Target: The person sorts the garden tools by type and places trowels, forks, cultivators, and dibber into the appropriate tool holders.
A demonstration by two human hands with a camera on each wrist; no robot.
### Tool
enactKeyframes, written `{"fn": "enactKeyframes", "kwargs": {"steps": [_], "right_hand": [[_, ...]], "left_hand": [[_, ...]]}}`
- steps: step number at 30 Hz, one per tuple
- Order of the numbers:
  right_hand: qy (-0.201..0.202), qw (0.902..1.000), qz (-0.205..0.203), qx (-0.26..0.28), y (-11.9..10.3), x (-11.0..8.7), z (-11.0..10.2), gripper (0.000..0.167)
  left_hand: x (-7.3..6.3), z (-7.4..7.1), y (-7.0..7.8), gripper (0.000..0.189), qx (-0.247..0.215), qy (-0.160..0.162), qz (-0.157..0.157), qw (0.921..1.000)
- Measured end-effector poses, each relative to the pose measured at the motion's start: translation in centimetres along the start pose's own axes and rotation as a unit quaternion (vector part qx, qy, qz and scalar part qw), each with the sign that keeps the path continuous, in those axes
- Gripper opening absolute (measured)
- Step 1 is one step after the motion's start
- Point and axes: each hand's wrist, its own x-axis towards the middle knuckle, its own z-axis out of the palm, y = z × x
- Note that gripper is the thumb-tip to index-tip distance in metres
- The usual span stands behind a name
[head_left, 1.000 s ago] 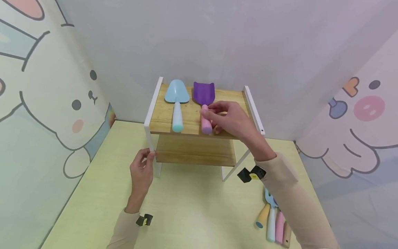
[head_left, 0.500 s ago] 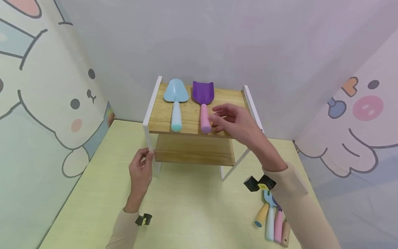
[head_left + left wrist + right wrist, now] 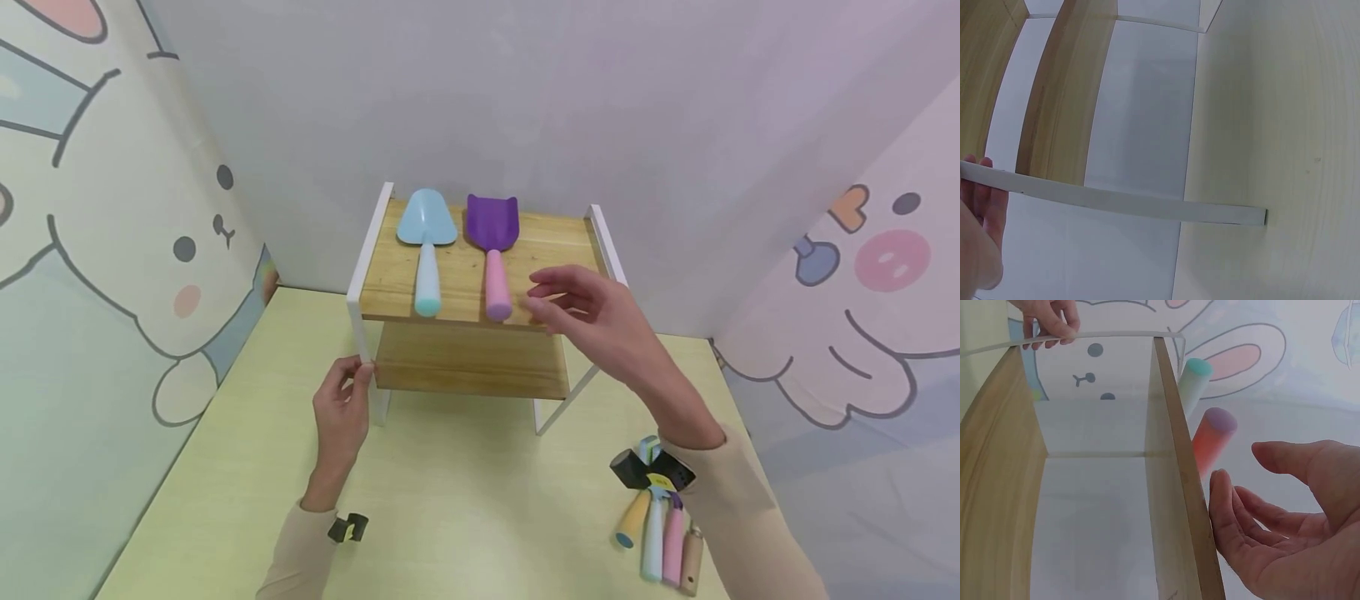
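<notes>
My left hand [image 3: 339,417] grips the white front leg [image 3: 1147,203] of a two-tier wooden shelf rack [image 3: 465,358] between thumb and fingers. On the top board lie two toy shovels side by side. The left one is a light blue shovel [image 3: 427,223] with a teal handle end. Beside it lies a purple shovel [image 3: 492,225] with a pink handle [image 3: 1213,434]. My right hand [image 3: 600,321] is just right of that handle, at the board's front right, its fingers loosely bent and holding nothing. In the right wrist view a gap shows between thumb and fingers.
Several more hand tools lie bunched on the pale yellow table [image 3: 450,500] at the lower right, among them a yellow handle [image 3: 633,518], a pink handle [image 3: 672,546] and a brown handle [image 3: 692,562]. The right forearm partly covers them. A plain wall [image 3: 480,100] stands behind the rack.
My right hand has let go of the purple shovel's pink handle and moved away to the right and slightly nearer. The shovel stays on the board. My left hand keeps its hold on the leg.
</notes>
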Motion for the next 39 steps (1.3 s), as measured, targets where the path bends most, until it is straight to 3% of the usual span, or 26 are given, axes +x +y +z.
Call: {"fn": "enactKeyframes", "kwargs": {"steps": [7,14,19,39], "right_hand": [[0.004,0.9997,-0.023,0.003,0.8,-1.6,-0.2,0.039],[0.007,0.9965,-0.082,-0.018,2.4,-3.3,-0.4,0.038],[0.005,0.9933,-0.115,-0.003,3.7,-4.3,-0.6,0.04],[0.02,0.9866,-0.161,-0.014,7.8,-7.2,-0.3,0.048]], "left_hand": [[0.0,0.0,-0.1,0.008,0.007,-0.001,0.003,1.0],[-0.1,0.0,0.0,0.007,0.003,-0.004,-0.004,1.0],[-0.1,0.0,0.0,0.007,0.007,-0.003,-0.006,1.0],[-0.2,0.0,-0.3,0.007,0.011,0.001,-0.005,0.9999]]}}
